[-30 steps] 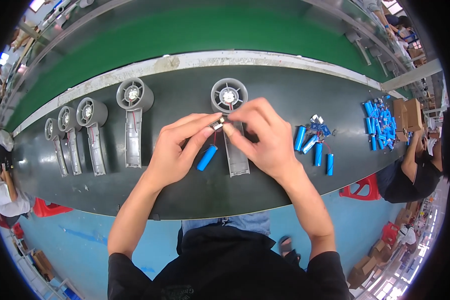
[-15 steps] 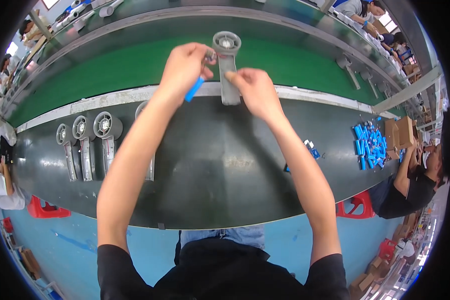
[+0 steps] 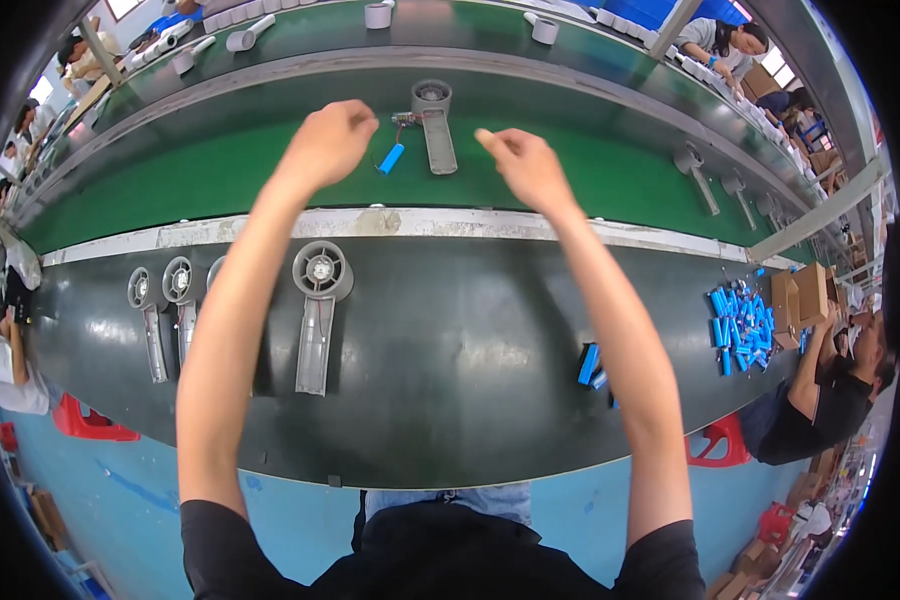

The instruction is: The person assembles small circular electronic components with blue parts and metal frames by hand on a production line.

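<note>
on the left, bench fans (image 3: 315, 345) lay in a row on the dark, faintly glossy bench (image 3: 450, 350), each a round spoked ring on a long, trough-like grey handle. above them, the left hand (image 3: 332, 143) had let go of the board (image 3: 404, 119); its fingers were curled with nothing visible in them, though the gap at the tips could not be told. the board, small and metallic-looking, sat with its thin wires and smooth blue cell (image 3: 391, 159) just left of the fan (image 3: 439, 140), which now lay on the flat green belt (image 3: 590, 180), apart from both hands, so its placing looked finished. to its right, the right hand (image 3: 525, 170) had also come off the handle, thumb and forefinger reaching out, other fingers half bent, holding nothing. farther right, a few cylindrical cells (image 3: 588, 365) lay on the bench, then a jumbled blue pile (image 3: 740, 325) beside a brown cardboard box (image 3: 812, 295).
</note>
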`<action>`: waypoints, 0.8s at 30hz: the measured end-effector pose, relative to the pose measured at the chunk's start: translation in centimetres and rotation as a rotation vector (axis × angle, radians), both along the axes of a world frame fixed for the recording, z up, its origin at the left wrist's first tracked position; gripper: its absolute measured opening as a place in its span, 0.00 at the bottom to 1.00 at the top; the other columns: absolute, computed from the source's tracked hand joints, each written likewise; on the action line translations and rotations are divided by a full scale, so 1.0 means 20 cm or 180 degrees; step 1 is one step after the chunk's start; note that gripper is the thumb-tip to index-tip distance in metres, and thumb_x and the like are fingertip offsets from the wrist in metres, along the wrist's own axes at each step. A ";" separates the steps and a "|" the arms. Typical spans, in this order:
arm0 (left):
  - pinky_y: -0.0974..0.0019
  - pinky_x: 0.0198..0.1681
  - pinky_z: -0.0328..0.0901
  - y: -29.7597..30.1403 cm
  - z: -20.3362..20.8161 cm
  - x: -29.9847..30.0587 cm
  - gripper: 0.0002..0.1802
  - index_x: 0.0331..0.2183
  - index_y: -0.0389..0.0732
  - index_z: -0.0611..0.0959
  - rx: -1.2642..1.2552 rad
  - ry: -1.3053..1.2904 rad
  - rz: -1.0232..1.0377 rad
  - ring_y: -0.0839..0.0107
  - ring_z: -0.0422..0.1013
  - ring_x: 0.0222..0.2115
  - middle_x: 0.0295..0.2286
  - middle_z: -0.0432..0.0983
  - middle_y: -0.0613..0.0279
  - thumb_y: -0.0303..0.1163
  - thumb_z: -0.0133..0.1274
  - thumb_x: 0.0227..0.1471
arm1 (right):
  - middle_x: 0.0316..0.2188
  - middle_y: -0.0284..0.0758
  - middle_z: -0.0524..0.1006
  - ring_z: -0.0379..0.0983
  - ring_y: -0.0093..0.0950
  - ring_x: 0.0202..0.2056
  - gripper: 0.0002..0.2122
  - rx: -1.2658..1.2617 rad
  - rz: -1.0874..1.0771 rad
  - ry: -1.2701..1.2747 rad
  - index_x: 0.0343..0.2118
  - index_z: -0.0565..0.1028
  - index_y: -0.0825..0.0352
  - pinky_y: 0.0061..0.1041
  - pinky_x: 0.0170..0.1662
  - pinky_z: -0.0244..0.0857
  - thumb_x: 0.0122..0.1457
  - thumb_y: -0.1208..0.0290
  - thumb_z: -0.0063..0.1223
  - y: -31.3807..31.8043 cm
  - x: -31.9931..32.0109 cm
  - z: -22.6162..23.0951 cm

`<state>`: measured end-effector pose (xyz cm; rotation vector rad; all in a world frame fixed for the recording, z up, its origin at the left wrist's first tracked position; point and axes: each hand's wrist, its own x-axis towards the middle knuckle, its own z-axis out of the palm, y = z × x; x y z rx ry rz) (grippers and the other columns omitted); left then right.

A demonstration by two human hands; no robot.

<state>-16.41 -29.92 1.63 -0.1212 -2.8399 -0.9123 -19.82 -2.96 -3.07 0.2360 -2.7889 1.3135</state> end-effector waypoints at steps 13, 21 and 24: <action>0.56 0.53 0.65 0.09 0.06 0.77 0.32 0.51 0.37 0.75 -0.0434 -0.0395 -0.1082 0.49 0.71 0.47 0.45 0.74 0.45 0.30 0.63 0.42 | 0.30 0.36 0.74 0.72 0.30 0.33 0.12 0.1360 0.0104 -0.0153 0.39 0.80 0.69 0.29 0.39 0.67 0.58 0.67 0.58 0.69 1.14 0.25; 0.52 0.52 0.64 0.63 -0.04 0.79 0.29 0.52 0.36 0.75 -0.0628 -0.0034 -0.1403 0.51 0.68 0.49 0.47 0.70 0.46 0.31 0.61 0.46 | 0.37 0.38 0.73 0.70 0.34 0.42 0.14 0.1483 0.0242 0.0374 0.41 0.81 0.66 0.30 0.47 0.65 0.54 0.65 0.63 0.79 1.21 0.13; 0.53 0.53 0.61 0.66 -0.11 0.81 0.30 0.53 0.37 0.75 -0.0655 0.0202 -0.1296 0.54 0.65 0.52 0.50 0.68 0.47 0.32 0.61 0.47 | 0.38 0.38 0.75 0.72 0.33 0.42 0.13 0.1092 -0.0085 0.0281 0.41 0.81 0.66 0.29 0.47 0.65 0.54 0.67 0.63 0.79 1.22 0.15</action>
